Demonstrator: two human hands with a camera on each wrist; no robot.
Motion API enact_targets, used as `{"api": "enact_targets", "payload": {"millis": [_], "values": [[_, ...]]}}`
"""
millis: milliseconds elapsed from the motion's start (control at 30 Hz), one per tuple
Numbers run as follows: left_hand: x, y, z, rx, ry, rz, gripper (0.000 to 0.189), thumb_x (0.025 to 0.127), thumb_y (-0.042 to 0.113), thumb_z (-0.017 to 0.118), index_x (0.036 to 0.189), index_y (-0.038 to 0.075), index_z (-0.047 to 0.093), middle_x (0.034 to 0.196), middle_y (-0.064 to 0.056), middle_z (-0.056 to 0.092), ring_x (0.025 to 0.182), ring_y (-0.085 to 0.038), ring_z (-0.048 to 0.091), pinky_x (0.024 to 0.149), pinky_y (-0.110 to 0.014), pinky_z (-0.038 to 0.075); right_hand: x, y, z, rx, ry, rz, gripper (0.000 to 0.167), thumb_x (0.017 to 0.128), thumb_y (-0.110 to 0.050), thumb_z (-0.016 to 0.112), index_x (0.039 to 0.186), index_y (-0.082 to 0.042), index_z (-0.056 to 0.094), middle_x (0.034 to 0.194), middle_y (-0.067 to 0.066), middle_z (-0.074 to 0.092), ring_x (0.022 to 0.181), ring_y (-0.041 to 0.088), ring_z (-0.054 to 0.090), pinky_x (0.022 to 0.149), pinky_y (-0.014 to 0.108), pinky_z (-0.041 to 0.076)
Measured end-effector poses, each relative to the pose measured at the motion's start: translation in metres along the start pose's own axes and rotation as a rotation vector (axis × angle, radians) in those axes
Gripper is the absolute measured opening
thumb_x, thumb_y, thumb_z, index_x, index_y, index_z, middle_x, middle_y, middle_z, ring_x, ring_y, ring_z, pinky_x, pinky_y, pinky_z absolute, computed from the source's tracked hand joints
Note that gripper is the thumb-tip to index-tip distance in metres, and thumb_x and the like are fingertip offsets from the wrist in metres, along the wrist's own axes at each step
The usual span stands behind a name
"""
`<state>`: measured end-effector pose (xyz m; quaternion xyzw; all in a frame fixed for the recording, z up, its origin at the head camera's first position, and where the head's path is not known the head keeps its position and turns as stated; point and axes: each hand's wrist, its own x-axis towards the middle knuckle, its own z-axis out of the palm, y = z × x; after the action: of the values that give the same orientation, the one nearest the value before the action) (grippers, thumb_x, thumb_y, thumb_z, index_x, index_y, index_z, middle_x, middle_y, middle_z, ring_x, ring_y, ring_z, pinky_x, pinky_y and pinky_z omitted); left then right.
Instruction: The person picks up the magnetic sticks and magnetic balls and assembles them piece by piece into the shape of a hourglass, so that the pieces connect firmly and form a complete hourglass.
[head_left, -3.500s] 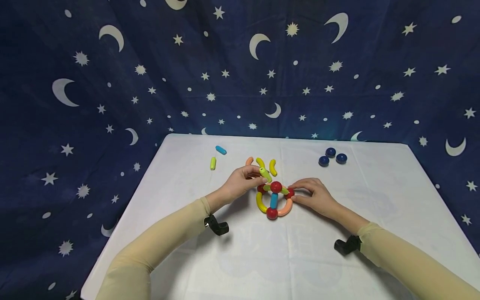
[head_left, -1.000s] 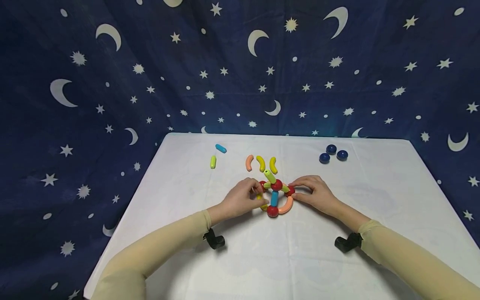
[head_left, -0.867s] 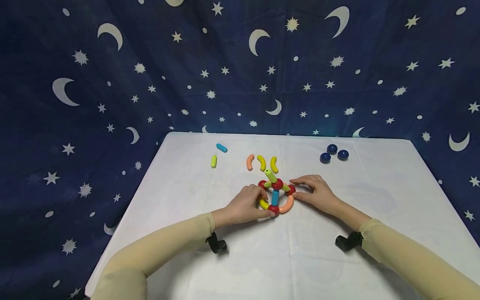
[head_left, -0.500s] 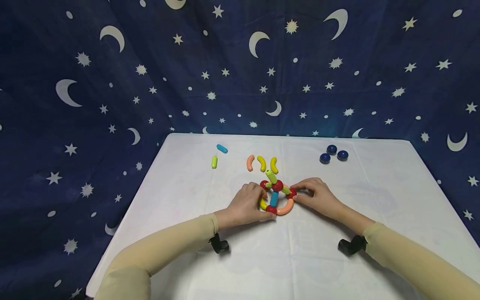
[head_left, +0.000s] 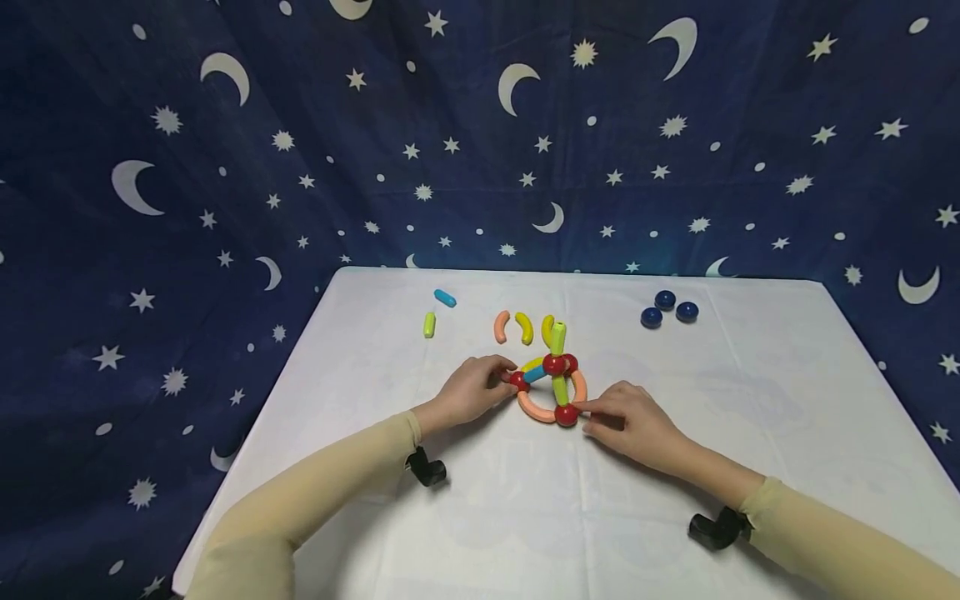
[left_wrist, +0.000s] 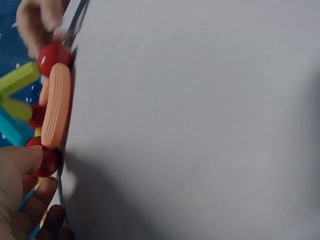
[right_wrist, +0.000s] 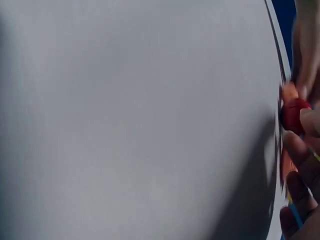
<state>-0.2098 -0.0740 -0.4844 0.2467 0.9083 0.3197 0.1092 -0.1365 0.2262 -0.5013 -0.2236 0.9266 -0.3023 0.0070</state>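
Between my hands stands a ball-and-stick toy model of red balls joined by straight and curved sticks. A green stick (head_left: 558, 337) points up from its top red ball (head_left: 554, 365). My left hand (head_left: 471, 390) pinches the left red ball (head_left: 518, 381), where a blue stick (head_left: 535, 373) and a curved peach stick (head_left: 537, 408) meet. My right hand (head_left: 637, 427) has thumb and index finger at the front red ball (head_left: 566, 415), below a green stick (head_left: 561, 390). The right wrist view shows that thumb on a red ball (right_wrist: 294, 116). Part of the model's back is hidden.
Behind the model lie curved peach (head_left: 501, 327) and yellow sticks (head_left: 524, 328). A blue stick (head_left: 445, 297) and a green stick (head_left: 429, 325) lie back left. Three dark blue balls (head_left: 665, 300) sit back right on the white table (head_left: 675, 558). A star-patterned cloth (head_left: 480, 125) hangs behind.
A green stick left my left hand and now stands on the top ball. The model has turned, its front ball swinging left with my left hand, its right ball coming forward with my right.
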Motion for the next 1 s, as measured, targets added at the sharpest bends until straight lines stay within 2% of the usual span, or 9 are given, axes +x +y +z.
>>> {"api": "enact_targets", "payload": {"millis": [200,333,400,500,600,700,800,900,1000], "values": [[0.022,-0.005,0.000,-0.071,0.002,-0.014,0.035,0.100,0.028,0.070,0.132,0.013,0.067,0.105,0.007,0.071,0.091,-0.010,0.060,0.085,-0.029,0.048,-0.007,-0.025,0.014,0.011,-0.135,-0.047,0.049,0.092,-0.033,0.079,0.138,-0.035,0.065,0.081,-0.025,0.052,0.088,0.005,0.048,0.082,0.037,0.038],[0.033,-0.001,0.002,-0.091,-0.011,0.010,0.035,0.100,0.028,0.069,0.132,0.014,0.068,0.106,0.006,0.071,0.093,-0.009,0.060,0.085,-0.028,0.048,-0.008,-0.035,0.016,0.048,-0.185,-0.076,0.043,0.093,-0.036,0.077,0.135,-0.036,0.068,0.089,-0.029,0.058,0.095,0.004,0.050,0.090,0.042,0.039],[0.037,0.001,0.003,-0.090,-0.022,0.016,0.034,0.100,0.027,0.069,0.132,0.015,0.069,0.108,0.007,0.072,0.094,-0.008,0.060,0.086,-0.028,0.048,-0.009,-0.034,0.014,0.083,-0.150,-0.074,0.032,0.093,-0.032,0.077,0.125,-0.033,0.073,0.094,-0.028,0.062,0.097,0.005,0.053,0.092,0.042,0.041],[0.041,0.002,0.004,-0.092,-0.039,0.015,0.034,0.101,0.026,0.068,0.133,0.015,0.069,0.109,0.006,0.072,0.094,-0.008,0.061,0.085,-0.027,0.049,-0.006,-0.023,0.005,0.151,-0.005,-0.008,0.021,0.092,-0.023,0.078,0.112,-0.028,0.077,0.099,-0.021,0.067,0.097,0.008,0.057,0.089,0.038,0.046],[0.042,0.001,0.003,-0.102,-0.046,0.010,0.035,0.101,0.026,0.068,0.134,0.015,0.068,0.109,0.006,0.072,0.092,-0.008,0.060,0.084,-0.027,0.049,0.001,-0.005,-0.006,0.193,0.114,0.084,0.027,0.090,-0.022,0.080,0.117,-0.023,0.076,0.105,-0.010,0.067,0.102,0.015,0.053,0.083,0.037,0.044],[0.041,0.000,0.002,-0.112,-0.042,0.001,0.037,0.101,0.026,0.068,0.136,0.014,0.066,0.109,0.005,0.071,0.094,-0.009,0.061,0.085,-0.027,0.049,0.009,0.013,-0.014,0.204,0.104,0.121,0.040,0.088,-0.030,0.083,0.126,-0.021,0.072,0.120,-0.002,0.065,0.117,0.022,0.048,0.091,0.044,0.040],[0.037,-0.001,-0.001,-0.108,-0.002,-0.014,0.036,0.100,0.026,0.068,0.134,0.013,0.067,0.107,0.005,0.070,0.095,-0.010,0.061,0.086,-0.029,0.049,0.014,0.023,-0.015,0.208,0.044,0.127,0.047,0.086,-0.038,0.084,0.129,-0.023,0.072,0.127,0.001,0.063,0.126,0.027,0.043,0.101,0.053,0.035],[0.029,-0.006,-0.012,-0.076,0.089,-0.043,0.031,0.099,0.027,0.069,0.127,0.013,0.071,0.104,0.004,0.069,0.093,-0.012,0.061,0.084,-0.031,0.050,0.020,0.026,-0.010,0.225,0.021,0.131,0.045,0.084,-0.041,0.086,0.124,-0.025,0.074,0.128,0.001,0.062,0.128,0.029,0.043,0.105,0.059,0.030],[0.023,-0.018,-0.030,-0.024,0.194,-0.084,0.028,0.099,0.028,0.069,0.122,0.014,0.074,0.105,0.001,0.069,0.092,-0.014,0.061,0.080,-0.033,0.051,0.025,0.028,-0.006,0.256,0.012,0.153,0.042,0.084,-0.042,0.085,0.121,-0.025,0.075,0.128,0.001,0.063,0.128,0.028,0.043,0.105,0.058,0.031]]}}
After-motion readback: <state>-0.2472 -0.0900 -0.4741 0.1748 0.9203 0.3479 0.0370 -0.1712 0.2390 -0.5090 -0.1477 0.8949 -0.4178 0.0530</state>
